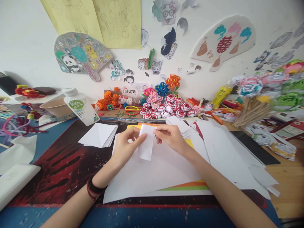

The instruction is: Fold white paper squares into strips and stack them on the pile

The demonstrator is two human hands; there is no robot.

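A narrow folded strip of white paper is held upright over a large white sheet. My left hand pinches its left side, with the thumb across the front. At the upper right edge, the fingertips of my right hand are pinched together on the same strip. Under the white sheet, edges of orange and green paper show. To the left of my left hand lies a small stack of folded white paper squares.
Loose white sheets spread to the right, beside a black flat panel. Red-and-white paper roses are heaped at the back. A white bottle stands tilted at back left. Bundled craft flowers stand at right.
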